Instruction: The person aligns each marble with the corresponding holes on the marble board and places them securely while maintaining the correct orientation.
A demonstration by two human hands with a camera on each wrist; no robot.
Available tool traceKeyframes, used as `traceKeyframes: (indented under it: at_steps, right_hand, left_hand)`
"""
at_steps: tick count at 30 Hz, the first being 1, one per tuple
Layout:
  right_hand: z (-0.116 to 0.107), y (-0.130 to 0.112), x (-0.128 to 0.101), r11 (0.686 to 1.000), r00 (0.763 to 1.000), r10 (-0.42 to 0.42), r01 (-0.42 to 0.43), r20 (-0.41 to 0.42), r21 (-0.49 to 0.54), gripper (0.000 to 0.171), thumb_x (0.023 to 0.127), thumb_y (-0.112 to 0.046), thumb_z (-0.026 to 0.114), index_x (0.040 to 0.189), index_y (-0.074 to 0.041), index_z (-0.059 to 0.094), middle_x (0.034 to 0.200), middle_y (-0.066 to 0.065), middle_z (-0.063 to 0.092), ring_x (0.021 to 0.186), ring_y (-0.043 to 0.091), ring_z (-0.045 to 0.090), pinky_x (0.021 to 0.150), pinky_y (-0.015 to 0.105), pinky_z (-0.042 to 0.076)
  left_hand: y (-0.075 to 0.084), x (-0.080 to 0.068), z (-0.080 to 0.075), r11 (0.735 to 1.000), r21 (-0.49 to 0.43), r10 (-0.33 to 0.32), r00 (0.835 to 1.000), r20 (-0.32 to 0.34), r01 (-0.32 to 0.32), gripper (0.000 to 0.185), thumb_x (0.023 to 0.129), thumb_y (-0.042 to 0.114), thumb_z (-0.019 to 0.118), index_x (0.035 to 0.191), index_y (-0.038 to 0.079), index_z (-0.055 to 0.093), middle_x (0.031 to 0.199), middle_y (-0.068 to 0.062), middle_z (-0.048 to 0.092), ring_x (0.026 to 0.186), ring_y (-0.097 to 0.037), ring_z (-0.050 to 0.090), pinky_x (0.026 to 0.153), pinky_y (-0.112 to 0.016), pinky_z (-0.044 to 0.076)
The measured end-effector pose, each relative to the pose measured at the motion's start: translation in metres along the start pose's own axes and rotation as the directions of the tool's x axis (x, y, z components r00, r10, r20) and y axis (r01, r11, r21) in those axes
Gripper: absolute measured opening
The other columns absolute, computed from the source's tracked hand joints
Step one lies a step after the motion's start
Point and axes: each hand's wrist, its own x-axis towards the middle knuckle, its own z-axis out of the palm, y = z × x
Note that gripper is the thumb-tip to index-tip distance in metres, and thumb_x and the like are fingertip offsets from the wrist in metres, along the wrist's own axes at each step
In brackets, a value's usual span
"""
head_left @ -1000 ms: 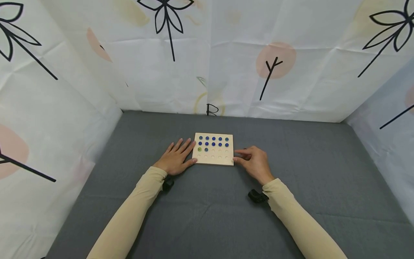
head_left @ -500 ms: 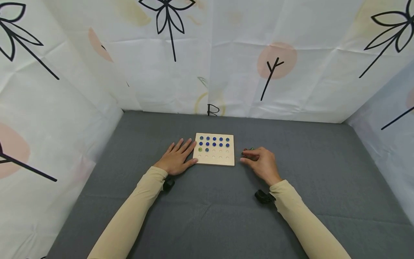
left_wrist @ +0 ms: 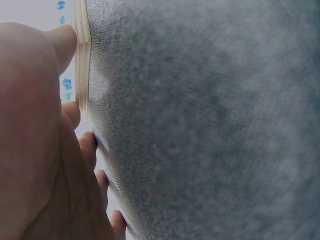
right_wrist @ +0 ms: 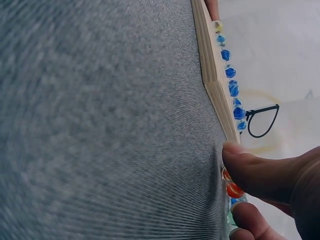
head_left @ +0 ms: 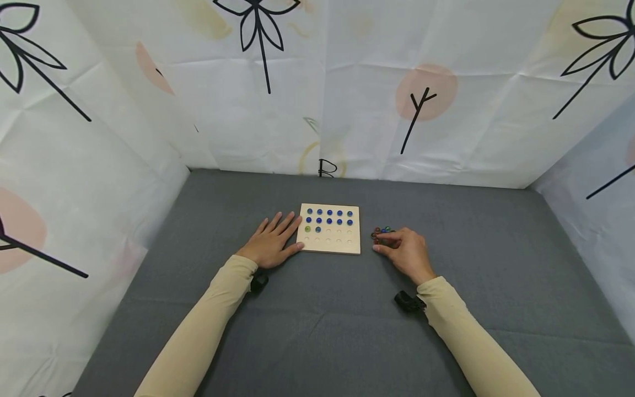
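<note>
A pale wooden board (head_left: 329,242) with rows of round hollows lies on the grey cloth. Blue marbles (head_left: 329,213) fill its two far rows; the third row holds a yellow-green marble (head_left: 307,229) and a bluish one at its left end. My left hand (head_left: 268,242) lies flat with fingers spread, thumb and fingertips at the board's left edge. Right of the board, my right hand (head_left: 407,253) is over a small cluster of loose marbles (head_left: 377,230), thumb and index finger apart. An orange-red marble (right_wrist: 234,190) shows between the thumb and other fingers in the right wrist view.
Grey cloth (head_left: 317,331) covers the table around the board. White printed fabric (head_left: 357,121) hangs along the back and both sides. A black wrist camera (head_left: 409,301) sits under the right wrist, another (head_left: 259,281) under the left.
My right hand has moved right, away from the board's edge, to the loose marbles, and more of them now show past its fingers. The left hand and board stay in place.
</note>
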Motion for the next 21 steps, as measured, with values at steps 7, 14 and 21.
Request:
traceKeyframes:
  at_steps: [7, 14, 21]
  right_hand:
    - [0.0006, 0.0016, -0.0022, 1.000, 1.000, 0.012, -0.012, 0.028, 0.004, 0.023, 0.083, -0.018, 0.087, 0.102, -0.007, 0.083, 0.087, 0.010, 0.065, 0.073, 0.023, 0.062, 0.063, 0.038, 0.048]
    - [0.0020, 0.0021, -0.0028, 1.000, 1.000, -0.004, 0.004, 0.012, 0.014, 0.019, 0.083, -0.018, 0.087, 0.099, -0.007, 0.083, 0.087, 0.009, 0.067, 0.073, 0.022, 0.064, 0.064, 0.038, 0.048]
    - [0.0020, 0.0019, -0.0034, 1.000, 1.000, 0.009, -0.009, 0.011, 0.021, 0.018, 0.083, -0.016, 0.086, 0.099, -0.007, 0.083, 0.086, 0.009, 0.065, 0.074, 0.023, 0.062, 0.064, 0.039, 0.048]
  left_hand:
    - [-0.0018, 0.0014, 0.0029, 1.000, 0.010, 0.002, 1.000, -0.008, -0.002, 0.075, 0.106, 0.059, 0.037, 0.165, 0.022, 0.011, 0.170, -0.004, 0.008, 0.156, -0.030, 0.000, 0.124, -0.052, -0.002]
    - [-0.0004, -0.0004, 0.0009, 1.000, -0.011, 0.015, 1.000, -0.022, -0.016, 0.074, 0.107, 0.055, 0.040, 0.165, 0.019, 0.013, 0.170, -0.007, 0.011, 0.156, -0.032, 0.001, 0.124, -0.053, -0.001]
    - [0.0013, -0.0008, -0.0010, 1.000, 0.003, 0.007, 1.000, -0.005, -0.007, 0.075, 0.106, 0.059, 0.036, 0.165, 0.020, 0.012, 0.170, -0.006, 0.009, 0.156, -0.032, 0.000, 0.124, -0.053, -0.002]
